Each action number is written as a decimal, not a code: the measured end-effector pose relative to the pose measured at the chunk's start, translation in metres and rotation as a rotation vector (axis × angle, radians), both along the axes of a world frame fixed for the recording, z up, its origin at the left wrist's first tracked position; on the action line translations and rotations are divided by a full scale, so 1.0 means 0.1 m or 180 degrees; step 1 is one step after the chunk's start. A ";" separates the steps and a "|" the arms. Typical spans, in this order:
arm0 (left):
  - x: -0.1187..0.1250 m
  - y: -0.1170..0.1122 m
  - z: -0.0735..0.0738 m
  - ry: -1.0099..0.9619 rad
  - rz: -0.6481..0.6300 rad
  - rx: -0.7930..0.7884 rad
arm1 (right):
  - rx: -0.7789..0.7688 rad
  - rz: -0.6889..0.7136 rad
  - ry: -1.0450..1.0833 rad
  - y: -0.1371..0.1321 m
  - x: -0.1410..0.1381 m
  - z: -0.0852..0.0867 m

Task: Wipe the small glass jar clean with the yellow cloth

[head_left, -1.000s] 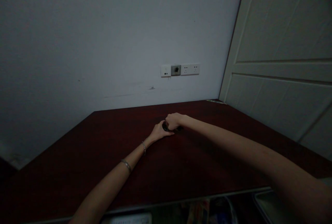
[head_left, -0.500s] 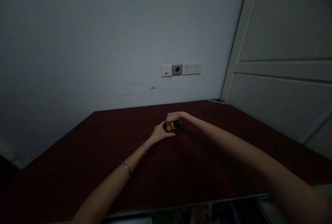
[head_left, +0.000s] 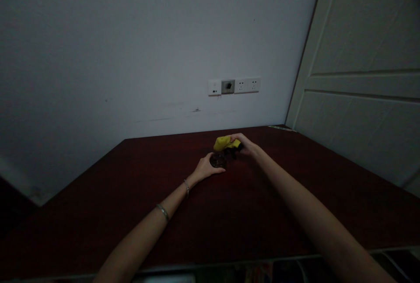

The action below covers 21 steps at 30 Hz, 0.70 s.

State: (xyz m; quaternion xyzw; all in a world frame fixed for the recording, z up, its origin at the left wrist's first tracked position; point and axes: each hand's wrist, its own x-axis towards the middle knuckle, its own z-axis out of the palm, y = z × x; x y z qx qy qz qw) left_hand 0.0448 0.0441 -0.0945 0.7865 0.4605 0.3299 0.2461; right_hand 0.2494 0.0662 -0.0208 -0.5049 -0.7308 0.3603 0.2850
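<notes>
My left hand is wrapped around the side of a small, round, dark brown glass-like bowl on the dark red table. Its fingers curve behind the bowl and the thumb runs along the front. In my right hand is a soft yellow cloth with black parts, pinched near its right end. The cloth is just above the bowl and slightly to its right, apart from the rim. Dim light hides the bowl's inside and the exact shape of the black parts.
Behind the table rises a pale wall with a row of sockets and a switch. A white panelled door stands on the right. Below the table's front edge, several dim items show.
My right hand has lifted the yellow cloth up out of the bowl and moved slightly right. My left hand has stayed around the bowl. The view has shifted a little.
</notes>
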 end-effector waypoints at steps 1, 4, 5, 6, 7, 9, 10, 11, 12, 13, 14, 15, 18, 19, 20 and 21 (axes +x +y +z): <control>0.00 0.00 -0.01 -0.0024 0.0017 -0.0013 | 0.0038 -0.0092 0.0311 -0.02 0.02 -0.04; 0.00 0.02 -0.05 -0.0174 -0.0044 -0.0101 | 0.0156 -0.0397 0.1083 -0.07 0.06 -0.16; 0.00 0.03 -0.07 -0.0224 -0.0079 -0.0143 | 0.0196 -0.0477 0.1262 -0.10 0.05 -0.20; 0.00 0.04 -0.08 -0.0267 -0.0105 -0.0182 | 0.0230 -0.0543 0.1433 -0.12 0.05 -0.23; -0.01 0.06 -0.10 -0.0304 -0.0117 -0.0217 | 0.0248 -0.0594 0.1633 -0.14 0.04 -0.25; -0.02 0.08 -0.12 -0.0376 -0.0139 -0.0271 | 0.0247 -0.0661 0.2116 -0.17 0.03 -0.26; -0.02 0.08 -0.12 -0.0414 -0.0168 -0.0281 | 0.0231 -0.0678 0.2376 -0.19 0.02 -0.25; -0.02 0.08 -0.13 -0.0453 -0.0206 -0.0283 | 0.0208 -0.0678 0.2628 -0.21 0.01 -0.24; -0.03 0.08 -0.13 -0.0489 -0.0248 -0.0284 | 0.0171 -0.0656 0.2842 -0.23 -0.01 -0.22; -0.03 0.07 -0.12 -0.0518 -0.0290 -0.0285 | 0.0117 -0.0608 0.3000 -0.25 -0.02 -0.20; -0.02 0.06 -0.12 -0.0546 -0.0317 -0.0286 | 0.0038 -0.0547 0.3141 -0.28 -0.04 -0.18; -0.02 0.06 -0.11 -0.0576 -0.0325 -0.0287 | -0.0046 -0.0486 0.3272 -0.30 -0.05 -0.17; 0.01 0.06 -0.11 -0.0715 -0.0307 -0.0347 | -0.0228 -0.0402 0.3476 -0.36 -0.11 -0.14; 0.01 0.07 -0.10 -0.0800 -0.0291 -0.0429 | -0.0223 -0.0394 0.3474 -0.37 -0.14 -0.13; 0.02 0.09 -0.09 -0.0920 -0.0255 -0.0544 | -0.0183 -0.0382 0.3447 -0.36 -0.17 -0.14; 0.02 0.11 -0.08 -0.1067 -0.0209 -0.0668 | -0.0126 -0.0348 0.3392 -0.36 -0.20 -0.15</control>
